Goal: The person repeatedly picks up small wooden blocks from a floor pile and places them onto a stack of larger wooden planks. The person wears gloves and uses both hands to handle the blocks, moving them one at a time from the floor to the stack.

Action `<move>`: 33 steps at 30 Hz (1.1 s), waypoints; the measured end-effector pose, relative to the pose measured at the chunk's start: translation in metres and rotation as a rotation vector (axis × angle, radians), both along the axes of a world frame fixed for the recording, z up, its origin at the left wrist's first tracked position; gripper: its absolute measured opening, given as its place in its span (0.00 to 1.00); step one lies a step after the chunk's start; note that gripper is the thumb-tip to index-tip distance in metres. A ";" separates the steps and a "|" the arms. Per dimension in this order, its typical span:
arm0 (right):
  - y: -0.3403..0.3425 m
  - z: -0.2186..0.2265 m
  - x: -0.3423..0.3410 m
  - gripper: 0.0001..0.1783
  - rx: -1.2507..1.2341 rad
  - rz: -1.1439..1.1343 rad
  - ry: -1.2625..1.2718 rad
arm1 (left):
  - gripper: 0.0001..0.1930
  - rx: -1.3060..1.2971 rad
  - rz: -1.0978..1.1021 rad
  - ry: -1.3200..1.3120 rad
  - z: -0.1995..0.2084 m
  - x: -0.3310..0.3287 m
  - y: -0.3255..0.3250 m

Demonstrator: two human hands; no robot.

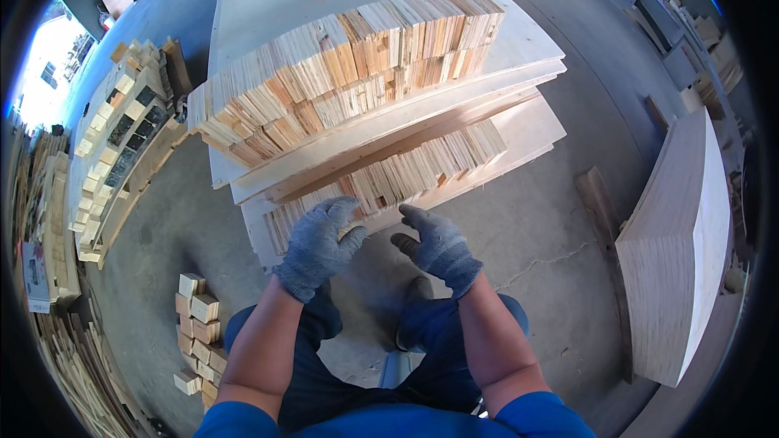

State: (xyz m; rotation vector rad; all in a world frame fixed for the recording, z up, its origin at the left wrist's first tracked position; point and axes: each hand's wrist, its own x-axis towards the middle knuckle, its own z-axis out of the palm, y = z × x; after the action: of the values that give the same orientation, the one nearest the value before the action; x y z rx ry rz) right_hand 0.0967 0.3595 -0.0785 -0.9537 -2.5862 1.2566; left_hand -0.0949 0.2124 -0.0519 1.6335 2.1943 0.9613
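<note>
My left hand point(319, 245), in a grey work glove, hovers at the near edge of the lower row of thin wooden slats point(414, 164), its fingers overlapping them in view. Facing it is my gloved right hand point(438, 246), with thumb and fingers apart. A gap lies between the two palms, and nothing shows in either. Above the lower row, plywood sheets point(535, 73) bear a long double-layer stack of upright slats point(349, 53). Whether my left fingertips touch the lower slats I cannot tell.
Wood blocks point(200, 328) are piled on the concrete floor by my left leg. Farther left stands a rack of blocks point(122, 146), with long thin strips point(81, 365) beyond. On the right, a thick plywood stack point(669, 251) rests beside a wooden beam point(604, 243).
</note>
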 end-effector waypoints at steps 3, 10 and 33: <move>0.000 0.002 0.005 0.33 0.032 0.001 -0.015 | 0.20 0.020 -0.059 0.002 -0.004 0.002 0.001; 0.008 0.010 0.006 0.32 0.029 -0.006 -0.041 | 0.17 0.003 -0.113 0.040 -0.009 0.007 0.004; 0.041 0.004 0.036 0.34 -0.050 -0.291 0.070 | 0.16 -0.071 -0.010 0.052 -0.011 -0.007 -0.007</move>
State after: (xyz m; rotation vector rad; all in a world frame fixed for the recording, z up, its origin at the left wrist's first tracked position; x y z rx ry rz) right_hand 0.1330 0.4005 -0.0750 -1.2182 -2.2706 1.2539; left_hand -0.1016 0.2055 -0.0629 1.6538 2.2244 0.8381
